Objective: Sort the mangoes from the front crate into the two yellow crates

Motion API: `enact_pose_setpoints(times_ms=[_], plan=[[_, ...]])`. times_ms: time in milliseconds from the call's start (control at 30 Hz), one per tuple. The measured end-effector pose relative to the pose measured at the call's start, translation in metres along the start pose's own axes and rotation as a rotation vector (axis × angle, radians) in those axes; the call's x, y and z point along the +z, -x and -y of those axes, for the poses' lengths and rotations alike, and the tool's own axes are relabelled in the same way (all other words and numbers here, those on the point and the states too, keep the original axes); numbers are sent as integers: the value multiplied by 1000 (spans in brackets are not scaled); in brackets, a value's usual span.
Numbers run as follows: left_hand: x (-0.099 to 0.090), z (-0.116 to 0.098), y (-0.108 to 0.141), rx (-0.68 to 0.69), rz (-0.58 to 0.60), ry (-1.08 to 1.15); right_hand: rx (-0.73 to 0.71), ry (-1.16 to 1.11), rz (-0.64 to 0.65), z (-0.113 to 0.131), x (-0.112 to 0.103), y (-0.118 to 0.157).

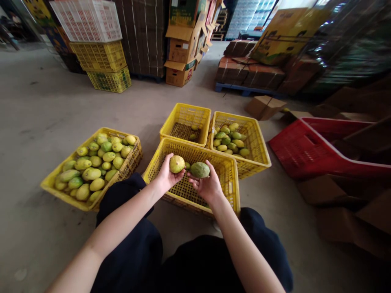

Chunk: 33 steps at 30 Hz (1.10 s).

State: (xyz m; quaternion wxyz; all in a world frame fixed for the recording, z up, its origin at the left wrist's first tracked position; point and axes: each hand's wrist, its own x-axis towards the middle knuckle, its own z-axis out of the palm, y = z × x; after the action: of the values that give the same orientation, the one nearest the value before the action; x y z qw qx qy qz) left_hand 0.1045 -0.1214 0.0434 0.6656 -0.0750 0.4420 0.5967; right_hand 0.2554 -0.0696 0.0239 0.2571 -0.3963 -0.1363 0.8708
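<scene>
yellow fruit (177,164), ctr of frame: gripped in l. hand (166,176). green fruit (200,170), just rt of it: gripped in r. hand (212,185). both above front crate (231,183), ctr. fruit-filled crate (133,160) at mid-left; part-filled crate (255,151), rt of ctr; red crate (291,150) at rt edge.

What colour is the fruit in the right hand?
The fruit in the right hand is mostly green, best seen in the head view.

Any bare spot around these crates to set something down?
Bare floor between the heaped crate and the stacked crates; mesh left of the fruits in the far middle crate. Crowded: above the near crate, where the left hand holds a yellow fruit and the right hand a green fruit; rightward, around the red crate and boxes.
</scene>
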Motion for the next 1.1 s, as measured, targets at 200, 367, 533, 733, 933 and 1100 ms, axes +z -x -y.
enact_pose_setpoints(times_ms=[200, 367, 533, 733, 933, 1100], plan=[[1, 5, -1, 22, -33, -49, -67, 3, -16, -3, 2, -2], [2, 16, 3, 586, -160, -194, -496, 157, -183, -10, 1, -5], [4, 16, 20, 929, 14, -419, -983, 468, -225, -11, -3, 0], [1, 16, 27, 1017, 139, -585, -1148, 506, -204, -10, 0, 12], [-8, 21, 19, 1011, 248, -648, -1182, 647, -186, -13, -2, 14], [-8, 18, 18, 976, 254, -661, -1153, 547, -167, -12, 0, 17]])
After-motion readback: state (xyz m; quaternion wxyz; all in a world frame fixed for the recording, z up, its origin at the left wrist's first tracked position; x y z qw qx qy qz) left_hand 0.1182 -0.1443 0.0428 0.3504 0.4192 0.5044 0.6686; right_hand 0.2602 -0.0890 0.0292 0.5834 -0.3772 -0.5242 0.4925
